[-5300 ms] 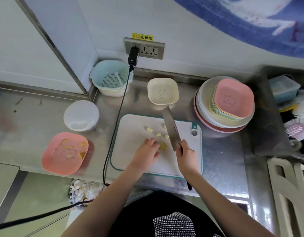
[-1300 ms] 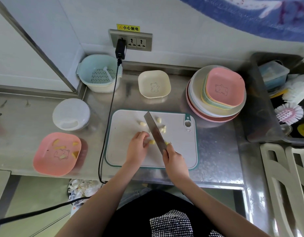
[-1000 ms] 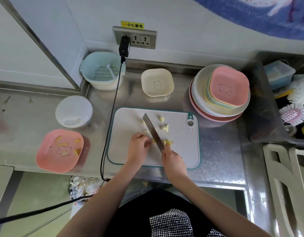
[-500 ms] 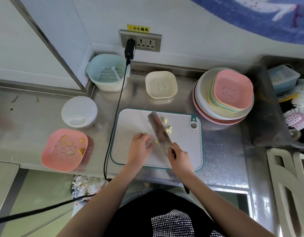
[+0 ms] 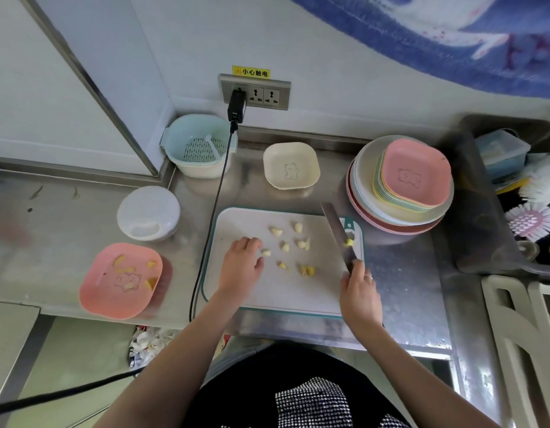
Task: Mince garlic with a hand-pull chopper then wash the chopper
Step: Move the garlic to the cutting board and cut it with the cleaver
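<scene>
Steel counter (image 5: 66,217) w/ white cutting board (image 5: 246,220): garlic pieces (image 5: 301,244) scattered mid-board. Left hand (image 5: 241,267) fingers curled by one piece; right hand (image 5: 358,291) clamped on cleaver (image 5: 337,230) at board's right edge. Chopper (image 5: 148,213) far left.

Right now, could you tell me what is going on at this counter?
A person is cutting garlic on the white cutting board. Their right hand grips a cleaver at the board's right edge, with one piece stuck to the blade. Their left hand rests on the board, fingertips by one of the garlic pieces scattered across it. The hand-pull chopper sits closed and untouched to the left, behind a pink plate holding a few pieces.
</scene>
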Tool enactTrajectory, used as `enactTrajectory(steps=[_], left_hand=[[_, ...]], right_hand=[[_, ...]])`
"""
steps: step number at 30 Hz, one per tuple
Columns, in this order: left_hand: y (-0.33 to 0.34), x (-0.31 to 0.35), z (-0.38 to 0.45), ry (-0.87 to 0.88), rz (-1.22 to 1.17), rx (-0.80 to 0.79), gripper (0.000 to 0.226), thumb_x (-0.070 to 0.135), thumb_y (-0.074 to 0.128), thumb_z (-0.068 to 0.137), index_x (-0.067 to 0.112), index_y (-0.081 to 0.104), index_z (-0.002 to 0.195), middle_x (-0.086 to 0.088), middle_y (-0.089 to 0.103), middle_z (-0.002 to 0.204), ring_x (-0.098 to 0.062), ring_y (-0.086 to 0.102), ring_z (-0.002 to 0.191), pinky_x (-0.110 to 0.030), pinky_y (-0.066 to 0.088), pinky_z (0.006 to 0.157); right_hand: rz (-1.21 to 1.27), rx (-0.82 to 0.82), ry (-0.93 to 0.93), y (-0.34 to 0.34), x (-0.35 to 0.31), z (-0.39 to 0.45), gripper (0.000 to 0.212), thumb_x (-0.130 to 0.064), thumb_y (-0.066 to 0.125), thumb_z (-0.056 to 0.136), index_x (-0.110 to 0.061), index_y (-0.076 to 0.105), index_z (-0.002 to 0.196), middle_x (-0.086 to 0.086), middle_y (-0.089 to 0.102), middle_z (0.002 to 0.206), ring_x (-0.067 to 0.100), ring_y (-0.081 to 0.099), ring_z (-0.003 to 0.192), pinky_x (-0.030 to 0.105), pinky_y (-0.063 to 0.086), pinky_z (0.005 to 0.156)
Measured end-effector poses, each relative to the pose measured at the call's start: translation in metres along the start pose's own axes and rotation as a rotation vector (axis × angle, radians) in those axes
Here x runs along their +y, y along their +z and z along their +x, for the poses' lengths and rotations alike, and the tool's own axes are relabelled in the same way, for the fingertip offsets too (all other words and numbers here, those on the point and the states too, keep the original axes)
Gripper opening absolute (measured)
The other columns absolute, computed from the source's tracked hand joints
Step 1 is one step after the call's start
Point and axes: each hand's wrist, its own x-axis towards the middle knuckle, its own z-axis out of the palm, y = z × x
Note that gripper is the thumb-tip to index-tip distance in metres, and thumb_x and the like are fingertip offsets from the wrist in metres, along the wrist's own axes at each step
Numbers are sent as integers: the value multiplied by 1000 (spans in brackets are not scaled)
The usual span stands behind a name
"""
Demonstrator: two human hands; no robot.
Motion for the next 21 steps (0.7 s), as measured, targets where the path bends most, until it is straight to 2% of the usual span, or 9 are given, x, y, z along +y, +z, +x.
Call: enactTrajectory(steps=[3,6,10,12,13,16,18,19,21], left_hand=[[1,9,6,83,22,-50,24,5,69,73,8,63,96,-9,63,95,-32,59,87,-40,48,72],[-2,4,9,126,38,-2,25,4,73,68,9,62,90,-7,62,88,-32,60,78,-38,49,65],[-23,-21,14,133,132,180,12,12,61,73,10,61,85,-5,60,84,-31,58,76,-36,49,64],[-40,-37,18,87,221,277,17,22,54,75,11,60,86,-6,60,85,-32,58,80,-36,45,67],[-49,-45,20,42,269,313,21,25,59,74,11,61,89,-8,60,88,-33,58,84,-37,45,70],[-74,-69,29,-161,387,299,55,34,78,67,8,57,111,-17,56,117,-39,50,110,-47,39,90],[-90,-83,36,-360,357,148,83,49,76,69,14,42,137,-24,33,144,-45,27,134,-56,20,108],[-95,-90,39,-445,336,68,94,56,73,70,20,29,146,-25,18,152,-45,13,140,-58,10,112],[-104,-106,46,-554,297,-55,109,66,69,69,30,8,151,-23,-2,156,-46,-5,143,-63,2,111]], right_hand=[[-152,-80,21,13,-2,2,38,-4,33,96,-12,32,133,16,47,128,34,46,113,45,40,93],[-238,-114,25,17,-4,1,57,2,38,92,-16,20,143,14,41,137,31,42,122,42,39,96],[-364,-48,-18,14,-2,2,45,-28,38,98,-17,27,140,5,55,128,25,49,118,40,37,92],[-398,3,-38,12,-4,4,45,-37,36,97,-16,34,137,5,59,122,27,52,113,41,37,89],[-393,31,-46,12,-6,5,45,-37,37,97,-15,37,135,6,59,120,28,52,111,41,36,88],[-366,62,-82,14,-20,8,41,-33,41,96,-13,42,131,10,59,122,31,51,111,42,35,87],[-341,65,-118,17,-35,8,38,-32,40,96,-14,43,129,10,58,125,31,49,114,43,34,89],[-326,62,-132,19,-42,6,37,-32,39,96,-14,44,128,11,58,126,31,49,116,43,34,91],[-288,56,-157,23,-58,2,35,-30,41,96,-14,43,127,10,58,126,32,48,116,44,34,92]])
